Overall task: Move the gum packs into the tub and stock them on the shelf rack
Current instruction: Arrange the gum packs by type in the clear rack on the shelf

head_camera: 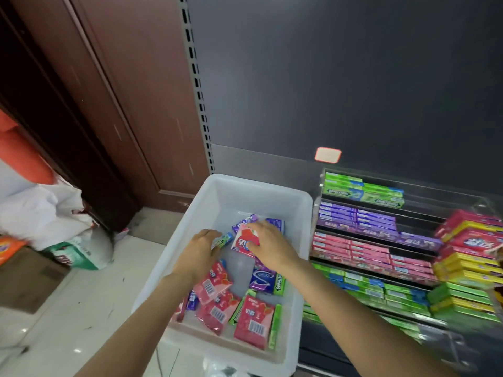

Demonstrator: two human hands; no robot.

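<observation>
1. a white plastic tub [272, 191] sits just left of a clear shelf rack [462, 346], against a dark back panel [326, 77].
2. both hands reach down into the tub from the near side.
3. the left hand [200, 247] is curled around a slim green pack [224, 240], whose end sticks out past the fingers toward the right hand.
4. the right hand [268, 240] lies with fingers spread over a pink pack [243, 243]; thumb and fingers touch it, but whether it is actually gripped cannot be told.
5. purple packs [245, 221] lie at the far end of the tub, partly under the right hand.
6. more loose packs, pink [251, 323], purple and green, are scattered across the near half of the tub, some overlapping.
7. the rack holds tidy stepped rows: green at the top [362, 191], purple below [359, 217], pink next [353, 247], green lowest.
8. on the right of the rack stand stacks of red, yellow and green boxes [468, 257].
9. white bags [43, 213] sit on the floor to the left by a brown door frame.
</observation>
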